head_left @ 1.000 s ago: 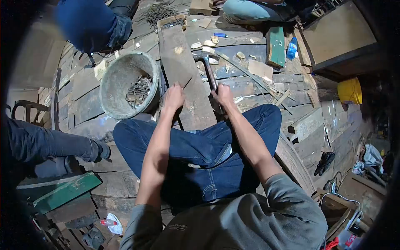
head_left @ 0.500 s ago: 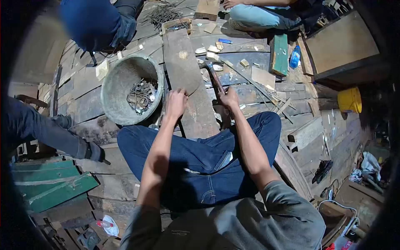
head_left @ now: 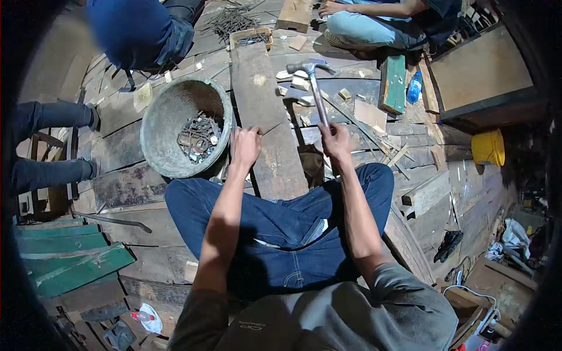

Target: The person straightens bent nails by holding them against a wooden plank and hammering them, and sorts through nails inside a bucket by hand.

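A claw hammer (head_left: 319,96) is gripped near its handle's end by my right hand (head_left: 336,140), its head up and away from me. My left hand (head_left: 246,145) rests at the left edge of a long wooden plank (head_left: 257,82), fingers closed; whether something small is between them is hidden. The plank runs away from my crossed legs. Left of it stands a round grey bucket (head_left: 161,117) with metal pieces (head_left: 200,137) inside.
Two people (head_left: 134,35) (head_left: 374,26) sit ahead; another person's legs (head_left: 55,169) are at left. A tray of nails (head_left: 250,38), wood scraps (head_left: 370,114), a green block (head_left: 393,85), a blue bottle (head_left: 414,88) and a yellow bucket (head_left: 488,147) lie around.
My right hand has moved slightly right and the hammer has swung higher, its head turned. The legs at left have shifted back, showing a metal bar on the floor. My left hand stays near the plank.
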`<control>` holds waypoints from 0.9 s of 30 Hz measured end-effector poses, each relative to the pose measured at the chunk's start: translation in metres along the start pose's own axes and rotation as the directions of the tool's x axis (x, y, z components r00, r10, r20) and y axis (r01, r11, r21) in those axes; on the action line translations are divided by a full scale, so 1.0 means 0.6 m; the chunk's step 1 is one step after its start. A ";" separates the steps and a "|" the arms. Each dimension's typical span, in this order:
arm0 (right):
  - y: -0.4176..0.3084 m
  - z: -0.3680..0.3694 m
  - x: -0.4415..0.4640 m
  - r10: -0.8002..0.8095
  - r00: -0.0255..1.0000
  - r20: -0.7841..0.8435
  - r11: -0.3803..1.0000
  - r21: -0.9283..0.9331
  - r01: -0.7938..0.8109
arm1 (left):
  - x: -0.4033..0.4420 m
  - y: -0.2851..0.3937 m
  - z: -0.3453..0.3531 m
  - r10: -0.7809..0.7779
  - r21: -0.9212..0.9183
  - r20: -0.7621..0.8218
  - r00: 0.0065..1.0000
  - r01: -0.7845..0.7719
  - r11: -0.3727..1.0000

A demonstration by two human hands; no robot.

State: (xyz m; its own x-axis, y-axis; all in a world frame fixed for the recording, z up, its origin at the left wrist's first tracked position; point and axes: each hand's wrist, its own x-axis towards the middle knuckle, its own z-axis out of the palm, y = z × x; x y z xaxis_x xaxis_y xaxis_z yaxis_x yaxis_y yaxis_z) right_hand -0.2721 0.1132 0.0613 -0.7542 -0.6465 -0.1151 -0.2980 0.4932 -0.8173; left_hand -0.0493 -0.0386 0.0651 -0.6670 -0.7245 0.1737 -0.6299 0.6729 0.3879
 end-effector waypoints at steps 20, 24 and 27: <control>-0.082 -0.003 -0.140 -0.140 0.987 0.074 0.986 -0.077 0.146 | -0.019 -0.019 0.034 -0.065 -0.168 -0.177 0.982 0.035 0.985; -0.111 -0.002 -0.180 -0.032 0.994 0.102 0.971 -0.233 0.055 | -0.024 -0.026 0.056 -0.111 -0.249 -0.190 0.976 0.061 0.967; -0.125 -0.007 -0.193 -0.017 0.984 0.175 0.953 -0.296 0.069 | -0.030 -0.034 0.091 -0.110 -0.289 -0.269 0.957 0.029 0.957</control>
State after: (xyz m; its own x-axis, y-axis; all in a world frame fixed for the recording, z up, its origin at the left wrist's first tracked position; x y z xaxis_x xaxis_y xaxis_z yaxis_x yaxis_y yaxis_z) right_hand -0.1651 0.1535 0.1386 -0.6349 -0.7466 -0.1987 -0.5087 0.5975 -0.6198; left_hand -0.0462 -0.0312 0.0048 -0.4619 -0.8074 0.3670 -0.5067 0.5799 0.6380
